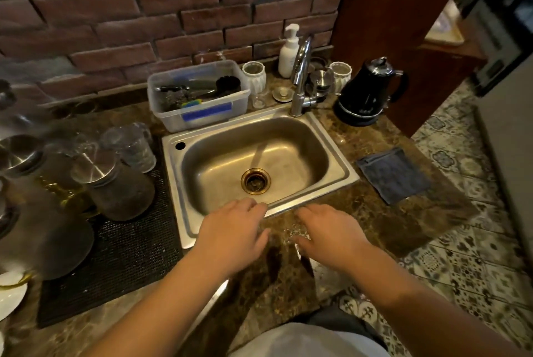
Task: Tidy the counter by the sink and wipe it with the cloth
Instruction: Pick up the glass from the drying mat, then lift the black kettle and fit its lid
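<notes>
A steel sink (343, 174) is set into a brown marble counter (383, 221). A folded dark blue cloth (393, 174) lies flat on the counter to the right of the sink. My left hand (233, 229) hovers palm down over the sink's front rim, fingers apart, holding nothing. My right hand (328, 229) hovers palm down over the counter just in front of the sink, also with nothing in it. The cloth is well to the right of my right hand.
A clear plastic tub (199, 114) with brushes and sponges stands behind the sink. A tap (301, 76), a soap pump bottle (289, 52), white cups (254, 75) and a black kettle (367, 94) line the back. Glass jars (112, 183) crowd a black mat (127, 255) at left.
</notes>
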